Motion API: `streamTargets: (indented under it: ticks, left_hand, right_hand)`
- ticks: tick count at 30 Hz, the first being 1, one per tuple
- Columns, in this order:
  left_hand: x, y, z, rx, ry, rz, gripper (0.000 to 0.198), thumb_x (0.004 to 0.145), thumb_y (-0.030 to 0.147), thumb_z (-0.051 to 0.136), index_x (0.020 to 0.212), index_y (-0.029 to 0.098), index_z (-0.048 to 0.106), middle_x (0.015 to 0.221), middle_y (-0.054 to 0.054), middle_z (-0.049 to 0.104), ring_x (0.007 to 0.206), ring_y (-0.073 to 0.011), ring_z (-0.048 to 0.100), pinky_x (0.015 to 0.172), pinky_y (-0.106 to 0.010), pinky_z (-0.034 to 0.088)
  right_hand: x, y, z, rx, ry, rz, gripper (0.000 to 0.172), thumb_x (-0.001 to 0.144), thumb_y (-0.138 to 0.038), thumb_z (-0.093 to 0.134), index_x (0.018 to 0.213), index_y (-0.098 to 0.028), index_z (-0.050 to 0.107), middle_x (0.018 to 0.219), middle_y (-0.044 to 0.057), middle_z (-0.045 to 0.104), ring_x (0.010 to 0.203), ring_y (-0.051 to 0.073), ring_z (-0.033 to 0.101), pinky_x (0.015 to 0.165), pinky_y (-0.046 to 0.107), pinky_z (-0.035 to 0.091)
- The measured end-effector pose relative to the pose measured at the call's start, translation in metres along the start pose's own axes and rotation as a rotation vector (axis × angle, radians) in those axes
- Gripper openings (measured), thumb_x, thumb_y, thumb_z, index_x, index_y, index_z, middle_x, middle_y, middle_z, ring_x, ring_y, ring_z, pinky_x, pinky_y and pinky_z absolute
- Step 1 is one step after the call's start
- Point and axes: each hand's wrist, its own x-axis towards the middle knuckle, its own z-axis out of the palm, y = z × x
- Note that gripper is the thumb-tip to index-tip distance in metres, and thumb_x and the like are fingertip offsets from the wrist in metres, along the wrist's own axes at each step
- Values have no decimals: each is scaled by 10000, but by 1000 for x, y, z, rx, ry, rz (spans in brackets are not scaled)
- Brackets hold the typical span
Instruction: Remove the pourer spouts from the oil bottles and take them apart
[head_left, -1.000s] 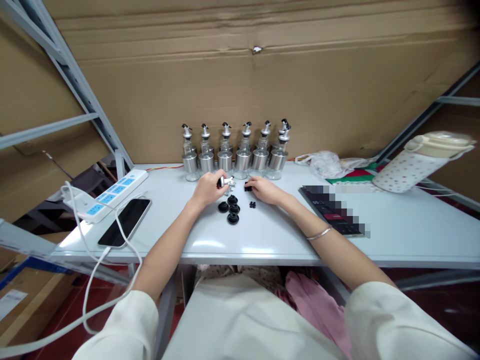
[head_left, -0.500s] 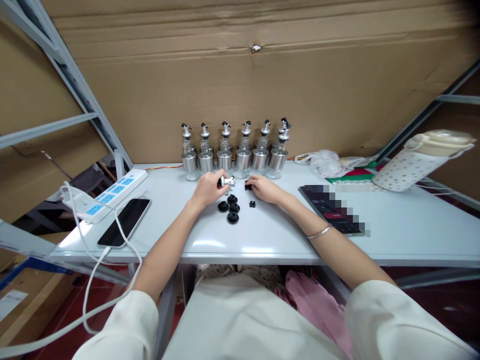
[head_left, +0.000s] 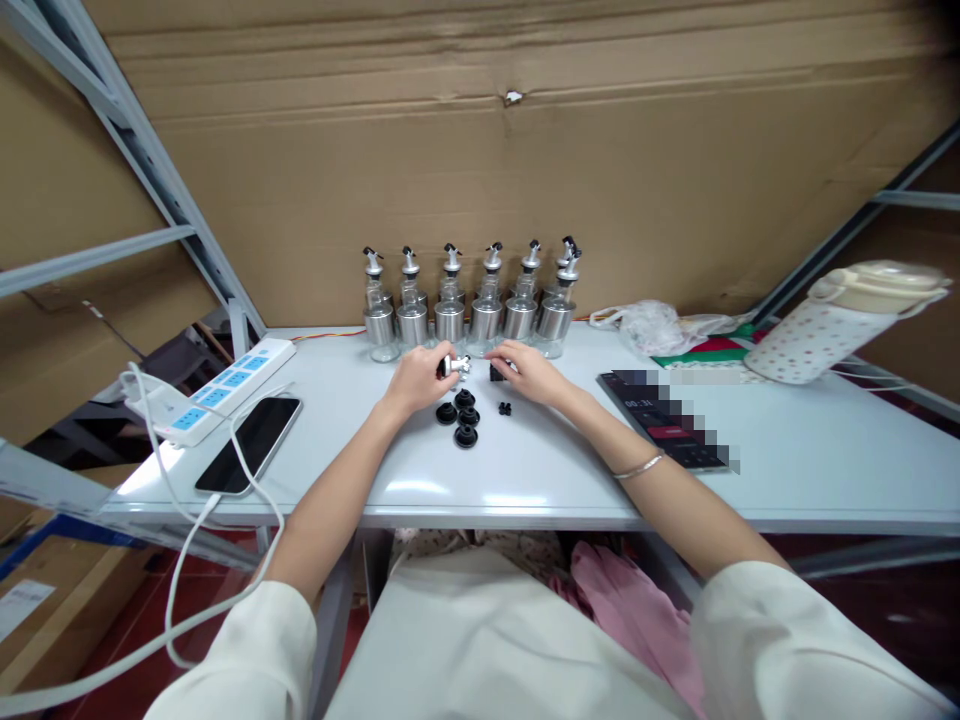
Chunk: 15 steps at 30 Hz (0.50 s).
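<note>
My left hand (head_left: pixel 417 380) is closed around a silver pourer spout (head_left: pixel 456 367) with a black stopper, its metal tip pointing right. My right hand (head_left: pixel 529 371) hovers over small black parts (head_left: pixel 496 372), its fingers reaching left and slightly apart; its fingertips are partly hidden. A little cluster of black pieces (head_left: pixel 505 409) lies just below that hand. Several black rubber stoppers (head_left: pixel 466 415) sit on the table between my hands. Behind them stands a row of glass bottles with steel sleeves (head_left: pixel 450 322), topped with silver pourers.
On the left are a power strip (head_left: pixel 232 385), a phone (head_left: pixel 251 445) and a looping white cable (head_left: pixel 172 600). At right lie another phone (head_left: pixel 667 425), a plastic bag (head_left: pixel 649 328) and a tilted dotted tumbler (head_left: pixel 825 325). Cardboard (head_left: pixel 480 170) rises behind the bottles.
My right fingers have lifted a little and stretched left above the small black parts. My left hand keeps the pourer spout almost in place, turned slightly.
</note>
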Motion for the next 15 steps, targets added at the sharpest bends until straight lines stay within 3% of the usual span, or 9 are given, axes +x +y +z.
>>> streamTargets:
  ticks: [3,7,15]
  left_hand:
    - [0,1,2,-25,-33,21,100,757,228,565,855,214,579,605,26,583,612,-157,540,646,-245,394]
    - [0,1,6,-58,-79,49,112,747,222,554,856,217,581,597,32,582,592,-157,547,610,-243,371]
    - [0,4,8,-84,-112,71,137,761,223,539,891,211,581,612,31,585,583,-154,547,595,-240,360]
  right_hand:
    - [0,-17,-3,156,56,-37,295,913,-321,420,989,-141,641,907,99,641,844,190,587,789,292,454]
    - [0,-34,-1,288,31,-5,276,911,-336,387,901,-166,605,832,58,636,759,158,562,715,252,424]
    - [0,-37,1,299,-33,51,327,924,-390,277,687,-209,410,629,-8,497,617,132,486,658,242,370]
